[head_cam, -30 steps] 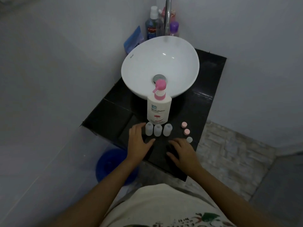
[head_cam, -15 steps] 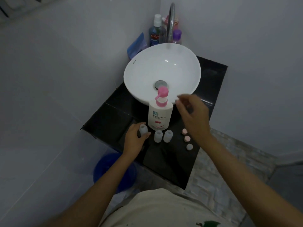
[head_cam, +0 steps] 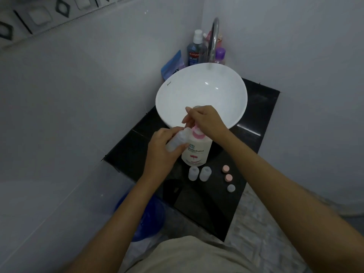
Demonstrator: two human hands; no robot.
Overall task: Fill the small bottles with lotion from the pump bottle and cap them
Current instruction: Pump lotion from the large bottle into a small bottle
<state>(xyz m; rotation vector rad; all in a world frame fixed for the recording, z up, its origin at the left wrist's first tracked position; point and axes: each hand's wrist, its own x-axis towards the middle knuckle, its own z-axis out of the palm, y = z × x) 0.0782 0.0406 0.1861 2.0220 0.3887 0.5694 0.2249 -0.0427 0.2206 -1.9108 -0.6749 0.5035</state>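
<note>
Our left hand (head_cam: 161,149) is curled closed around a small translucent plastic bottle (head_cam: 178,139), tilted with its mouth toward the pink pump; the fingers cover much of it and blur hides whether the spout meets the opening. Our right hand (head_cam: 204,120) rests on top of the pink pump head (head_cam: 197,133) of the white lotion pump bottle with a pink flower label (head_cam: 197,152), fingers bent loosely over it, two fingertips sticking out toward the basin; the hand hides most of the pump, so we cannot tell how far it is pressed. Both forearms reach in from the bottom edge, where they are cut off. The pump bottle stands upright on the glossy black tiled counter (head_cam: 256,123), just in front of the round white ceramic basin (head_cam: 177,91). Near its base, two more small translucent bottles (head_cam: 199,173) stand open, side by side. To their right lie two small round pink caps (head_cam: 227,173) and one pale round cap (head_cam: 231,188) in a short row, apart from the bottles. Behind the basin a curved chrome tap (head_cam: 214,38) partly hides a blue mouthwash bottle (head_cam: 194,53), a purple-capped bottle (head_cam: 220,56) and a blue pouch (head_cam: 173,65). A blue plastic bucket (head_cam: 151,217) sits below the counter, half hidden by our left arm.
</note>
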